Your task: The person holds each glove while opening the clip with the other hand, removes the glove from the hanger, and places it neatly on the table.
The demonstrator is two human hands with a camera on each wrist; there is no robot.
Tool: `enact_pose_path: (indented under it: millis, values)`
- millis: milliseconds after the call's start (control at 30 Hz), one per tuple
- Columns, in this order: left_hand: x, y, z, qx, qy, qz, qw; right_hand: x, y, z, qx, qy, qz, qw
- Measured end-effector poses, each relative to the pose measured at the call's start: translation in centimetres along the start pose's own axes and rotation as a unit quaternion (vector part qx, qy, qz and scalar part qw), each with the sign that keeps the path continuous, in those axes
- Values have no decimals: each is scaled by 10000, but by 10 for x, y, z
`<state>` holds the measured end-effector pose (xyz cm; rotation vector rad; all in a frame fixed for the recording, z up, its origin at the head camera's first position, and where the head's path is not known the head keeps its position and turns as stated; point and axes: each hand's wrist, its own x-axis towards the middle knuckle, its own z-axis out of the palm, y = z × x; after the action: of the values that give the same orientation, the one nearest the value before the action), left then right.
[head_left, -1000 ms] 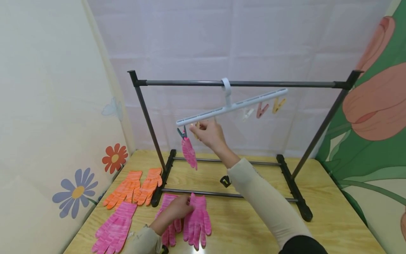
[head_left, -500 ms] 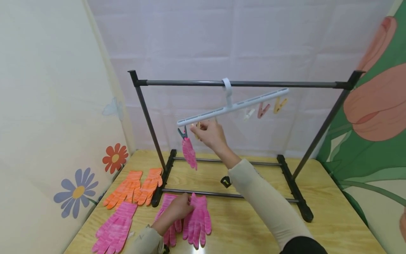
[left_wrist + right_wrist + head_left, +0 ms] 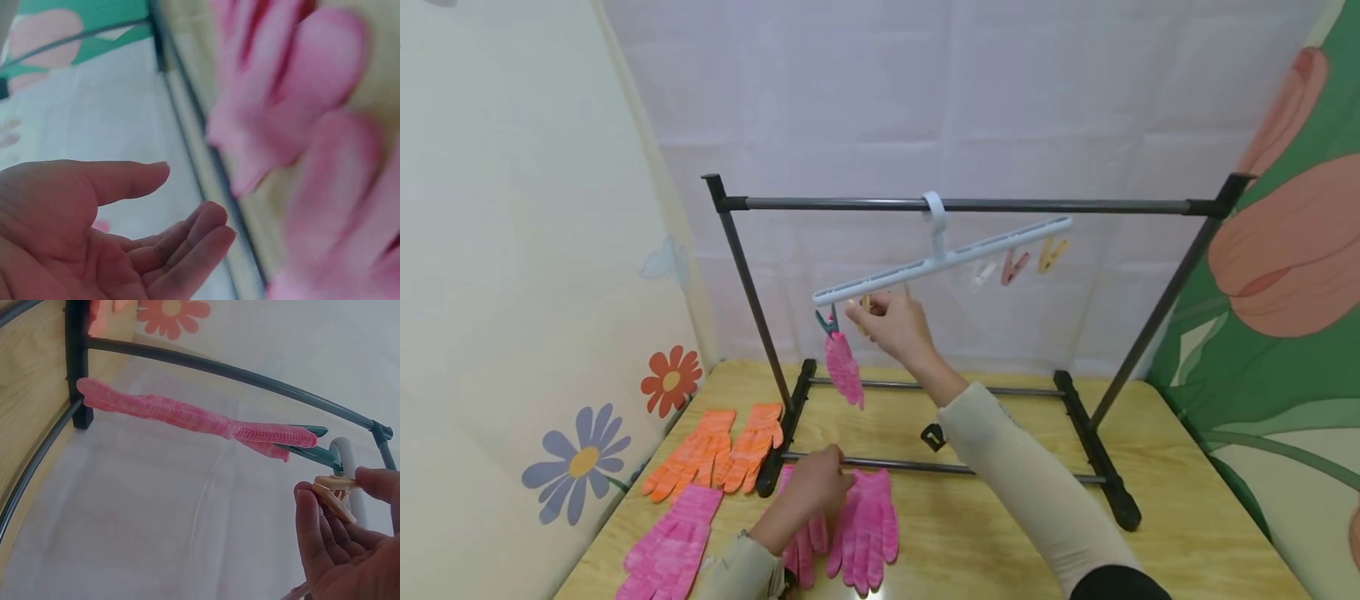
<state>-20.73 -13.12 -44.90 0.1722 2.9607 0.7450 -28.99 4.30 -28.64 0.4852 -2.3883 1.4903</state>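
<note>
A light blue hanger (image 3: 940, 262) hangs tilted, left end lower. Under its left part my right hand (image 3: 898, 325) pinches a pale yellow clothespin (image 3: 336, 497) between thumb and fingertips. Beside it, a dark green clothespin (image 3: 312, 453) grips a pink glove (image 3: 181, 415), which dangles from the hanger's low end. My left hand (image 3: 816, 492) is above two pink gloves on the table, over the gap between the left glove (image 3: 805, 546) and the right glove (image 3: 867, 529). In the left wrist view the left hand (image 3: 106, 231) has thumb and fingers apart, with nothing between them.
A black rack (image 3: 1060, 206) carries the hanger. White (image 3: 982, 275), red (image 3: 1015, 267) and yellow (image 3: 1051, 254) clothespins hang on the hanger's right side. Orange gloves (image 3: 700, 450) and another pink glove (image 3: 673, 542) lie at the table's left. A black buckle-like piece (image 3: 933, 437) shows near the right sleeve.
My left hand has come off the pink glove and risen slightly. The right hand keeps its pinch on the pale yellow clothespin. The whole head view has shifted slightly.
</note>
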Motion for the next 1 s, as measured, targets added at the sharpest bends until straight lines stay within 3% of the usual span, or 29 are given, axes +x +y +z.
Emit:
enact_pose_path:
  millis: [200,300,400,600,800,900,1000]
  values:
    - [17,2,-45,-530,820,235,9949,-4,3,1,98,-61,-37,9999]
    - [29,5,-65,-1001,1179,455,9869,-5,2,-1,79,-24,-84,9999]
    - [40,8,-79,-1623,1327,626,9758,-5,2,-3,43,-7,-118,9999]
    - [59,10,-91,-2634,1389,656,9524,-4,3,-4,-65,-22,-147,9999]
    - [73,10,-96,-3347,1433,849,9275,-5,1,-4,6,-82,-176,9998]
    - [76,12,-98,-3569,1357,893,9199,-4,-1,-4,44,-118,-225,9997]
    - [77,12,-100,-3630,1272,768,9199,-4,-2,-4,44,-149,-214,9997]
